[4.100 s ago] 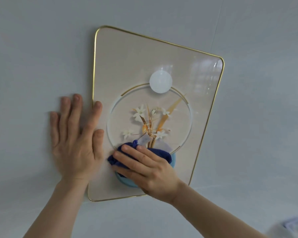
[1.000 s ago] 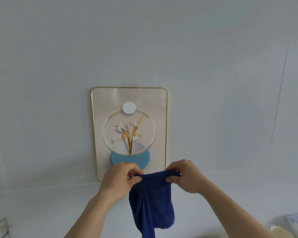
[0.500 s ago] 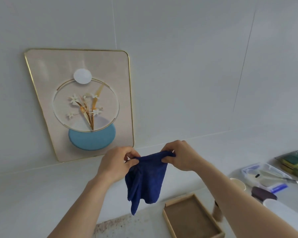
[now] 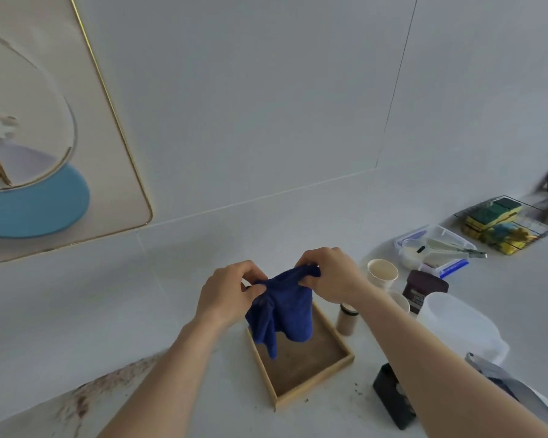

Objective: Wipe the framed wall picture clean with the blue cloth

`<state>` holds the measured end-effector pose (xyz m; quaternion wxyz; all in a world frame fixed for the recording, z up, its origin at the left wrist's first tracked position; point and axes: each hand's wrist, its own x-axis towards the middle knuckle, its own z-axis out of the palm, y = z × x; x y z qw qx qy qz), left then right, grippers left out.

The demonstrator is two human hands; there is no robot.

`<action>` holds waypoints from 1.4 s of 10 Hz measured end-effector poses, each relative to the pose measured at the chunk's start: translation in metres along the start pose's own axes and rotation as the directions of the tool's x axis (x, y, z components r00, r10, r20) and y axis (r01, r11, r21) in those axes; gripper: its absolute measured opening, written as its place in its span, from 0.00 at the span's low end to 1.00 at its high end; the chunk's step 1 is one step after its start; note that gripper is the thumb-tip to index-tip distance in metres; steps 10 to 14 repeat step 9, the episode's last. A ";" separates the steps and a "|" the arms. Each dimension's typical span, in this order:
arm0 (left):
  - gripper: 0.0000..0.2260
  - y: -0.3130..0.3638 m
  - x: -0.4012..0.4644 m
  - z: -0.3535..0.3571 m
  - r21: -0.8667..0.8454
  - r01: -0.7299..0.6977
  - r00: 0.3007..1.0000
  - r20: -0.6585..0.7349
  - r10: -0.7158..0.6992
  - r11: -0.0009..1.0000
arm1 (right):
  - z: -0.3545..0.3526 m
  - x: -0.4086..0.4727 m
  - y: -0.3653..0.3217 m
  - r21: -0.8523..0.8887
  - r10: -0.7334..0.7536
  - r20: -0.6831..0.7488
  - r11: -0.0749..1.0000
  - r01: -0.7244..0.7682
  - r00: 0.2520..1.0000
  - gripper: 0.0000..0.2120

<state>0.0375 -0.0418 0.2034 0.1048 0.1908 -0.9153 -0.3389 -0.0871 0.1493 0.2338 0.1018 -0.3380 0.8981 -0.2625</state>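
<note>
Head view, the only 1 I have: 4.1 s ago my right hand was rubbing the blue cloth over the picture while the left hand braced flat on the wall beside the frame. Now both hands are off the wall and down over the worktop [image 4: 203,396]. The left hand [image 4: 227,295] and right hand [image 4: 331,275] each have their fingers pinched shut on the top edge of the blue cloth [image 4: 282,311], which hangs bunched between them, its tail dangling just above a shallow wooden tray [image 4: 301,388]. The framed wall picture [image 4: 86,172] has slid to the upper left of my view, only its lower right corner showing, well apart from the cloth. I judge the wiping is finished or paused, and that I am refolding the cloth or about to put it down; I cannot tell which.

Around the hands: a paper cup [image 4: 382,273] and a dark-lidded jar [image 4: 423,290] sit just right of my right hand, with what looks like a small brown bottle [image 4: 346,320] under the wrist, though it is partly hidden. A translucent white tub [image 4: 459,327] is near my right forearm, a clear container with tongs [image 4: 437,251] behind it, and a wire basket of sponges [image 4: 500,224] further back. Brown stains mark the worktop's left side. If I lower the cloth, the tray is free; the clutter to the right crowds any sideways sweep.
</note>
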 end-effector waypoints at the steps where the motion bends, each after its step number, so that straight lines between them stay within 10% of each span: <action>1: 0.08 -0.014 0.009 0.043 -0.002 0.062 0.998 0.012 -0.062 0.998 | 0.025 0.006 0.030 0.032 0.044 0.024 0.998 -0.045 0.999 0.12; 4: 0.08 -0.059 0.008 0.149 0.023 0.209 0.971 0.112 -0.210 0.978 | 0.122 0.003 0.111 0.110 0.079 0.005 0.991 -0.079 0.997 0.19; 8: 0.35 -0.093 -0.031 0.191 0.445 0.039 0.754 0.575 -0.319 0.895 | 0.203 -0.026 0.156 -0.249 0.185 0.589 0.968 -0.042 0.786 0.43; 14: 0.37 -0.093 -0.034 0.170 0.465 0.004 0.761 0.573 -0.305 0.885 | 0.195 -0.028 0.148 -0.273 0.212 0.589 0.960 -0.055 0.779 0.48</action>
